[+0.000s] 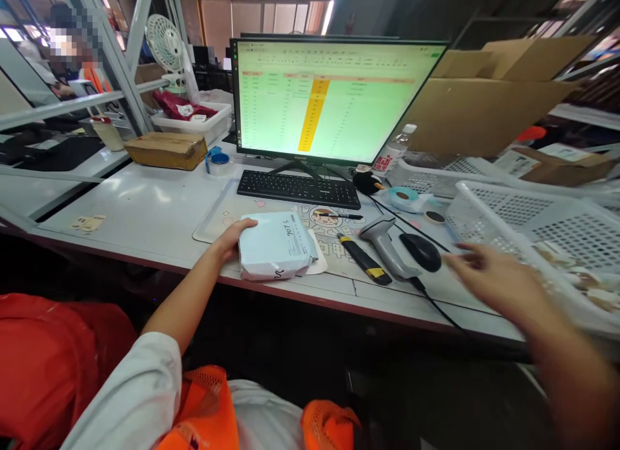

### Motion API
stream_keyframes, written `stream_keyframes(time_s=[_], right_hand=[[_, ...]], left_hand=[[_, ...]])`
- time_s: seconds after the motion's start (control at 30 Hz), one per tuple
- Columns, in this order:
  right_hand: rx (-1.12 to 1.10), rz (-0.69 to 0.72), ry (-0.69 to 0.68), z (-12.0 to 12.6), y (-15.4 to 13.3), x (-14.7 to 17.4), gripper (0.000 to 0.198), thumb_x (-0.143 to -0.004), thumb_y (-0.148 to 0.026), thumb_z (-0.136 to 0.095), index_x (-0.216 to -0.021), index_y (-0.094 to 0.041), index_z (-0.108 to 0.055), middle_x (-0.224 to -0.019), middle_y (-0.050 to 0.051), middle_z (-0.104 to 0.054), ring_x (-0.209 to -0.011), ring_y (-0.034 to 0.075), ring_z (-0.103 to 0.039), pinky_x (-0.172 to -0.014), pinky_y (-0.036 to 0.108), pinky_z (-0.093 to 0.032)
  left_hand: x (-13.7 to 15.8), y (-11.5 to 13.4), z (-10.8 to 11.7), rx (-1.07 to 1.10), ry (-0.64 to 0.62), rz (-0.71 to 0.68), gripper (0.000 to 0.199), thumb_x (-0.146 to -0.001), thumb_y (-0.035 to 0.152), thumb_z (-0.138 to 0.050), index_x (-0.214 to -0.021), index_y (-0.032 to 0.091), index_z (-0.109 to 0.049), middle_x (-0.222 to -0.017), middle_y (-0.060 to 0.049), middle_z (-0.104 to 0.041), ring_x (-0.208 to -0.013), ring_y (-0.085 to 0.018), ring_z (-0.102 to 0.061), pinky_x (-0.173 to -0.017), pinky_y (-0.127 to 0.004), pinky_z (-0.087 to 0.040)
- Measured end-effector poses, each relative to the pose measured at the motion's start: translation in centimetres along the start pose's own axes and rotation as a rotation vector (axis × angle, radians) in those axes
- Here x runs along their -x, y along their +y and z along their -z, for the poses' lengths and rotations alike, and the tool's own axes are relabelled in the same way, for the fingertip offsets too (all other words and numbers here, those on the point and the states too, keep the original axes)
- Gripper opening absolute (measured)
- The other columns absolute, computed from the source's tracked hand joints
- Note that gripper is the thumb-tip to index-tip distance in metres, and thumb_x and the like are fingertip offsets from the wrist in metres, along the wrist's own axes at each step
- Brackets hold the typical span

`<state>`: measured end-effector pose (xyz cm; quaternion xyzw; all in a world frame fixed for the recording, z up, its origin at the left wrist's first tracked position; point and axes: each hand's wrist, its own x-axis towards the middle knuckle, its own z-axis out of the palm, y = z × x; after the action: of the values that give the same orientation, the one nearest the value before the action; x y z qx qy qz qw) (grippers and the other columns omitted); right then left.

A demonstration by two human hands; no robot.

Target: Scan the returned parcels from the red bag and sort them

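My left hand grips the left side of a white plastic-wrapped parcel, thumb on top and fingers mostly hidden. Handwritten marks and a printed label show on the parcel, which is at the desk's front edge. To the right, my right hand is blurred by motion, its fingertips partly apart with nothing visible in them. It is just right of a black computer mouse, apart from it. Beside the mouse lie a grey barcode scanner and a black-and-yellow utility knife.
Behind the parcel stand a black keyboard and a monitor showing a spreadsheet. White plastic baskets and a large cardboard box fill the right side. A brown carton and tape rolls sit at left. Another person is at far left.
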<state>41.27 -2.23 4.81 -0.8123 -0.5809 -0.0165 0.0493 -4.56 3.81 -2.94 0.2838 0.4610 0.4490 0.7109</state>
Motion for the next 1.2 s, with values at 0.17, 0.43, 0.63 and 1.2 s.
stream_keyframes(time_s=[0.17, 0.43, 0.63, 1.2], right_hand=[[-0.007, -0.062, -0.164, -4.9, -6.8, -3.5, 0.067, -0.096, -0.057, -0.058, -0.136, -0.004, -0.060, -0.126, 0.029, -0.067, -0.120, 0.042, -0.064, -0.096, 0.049, -0.052], [-0.233, 0.057, -0.235, -0.9, -8.1, -5.0, 0.058, -0.090, -0.065, -0.058, -0.110, -0.013, -0.071, -0.101, 0.020, -0.073, -0.093, 0.034, -0.072, -0.078, 0.042, -0.057], [-0.465, 0.460, -0.655, 6.8, -12.1, -5.5, 0.057, -0.074, -0.076, -0.071, -0.069, -0.020, -0.062, -0.068, 0.009, -0.066, -0.059, 0.020, -0.062, -0.053, 0.032, -0.051], [0.054, -0.028, -0.152, -5.5, -6.4, -6.2, 0.059, -0.097, -0.062, -0.049, -0.123, -0.011, -0.063, -0.113, 0.025, -0.072, -0.108, 0.043, -0.069, -0.086, 0.048, -0.054]], left_hand=[[-1.6, 0.2, -0.6, -0.036, -0.005, 0.096, 0.022, -0.087, 0.030, -0.065, -0.095, 0.009, -0.068, -0.073, -0.010, -0.073, -0.058, -0.019, -0.066, -0.057, -0.028, -0.054], [-1.6, 0.2, -0.6, -0.038, 0.014, 0.125, 0.024, -0.090, 0.033, -0.064, -0.095, 0.009, -0.068, -0.071, -0.009, -0.072, -0.057, -0.019, -0.066, -0.054, -0.027, -0.052], [-2.0, 0.2, -0.6, -0.028, 0.018, 0.148, 0.026, -0.090, 0.034, -0.065, -0.094, 0.009, -0.068, -0.072, -0.009, -0.072, -0.057, -0.019, -0.065, -0.054, -0.026, -0.051], [-2.1, -0.7, -0.7, -0.001, -0.010, 0.073, 0.027, -0.087, 0.035, -0.068, -0.097, 0.010, -0.066, -0.079, -0.011, -0.072, -0.063, -0.020, -0.067, -0.058, -0.027, -0.053]])
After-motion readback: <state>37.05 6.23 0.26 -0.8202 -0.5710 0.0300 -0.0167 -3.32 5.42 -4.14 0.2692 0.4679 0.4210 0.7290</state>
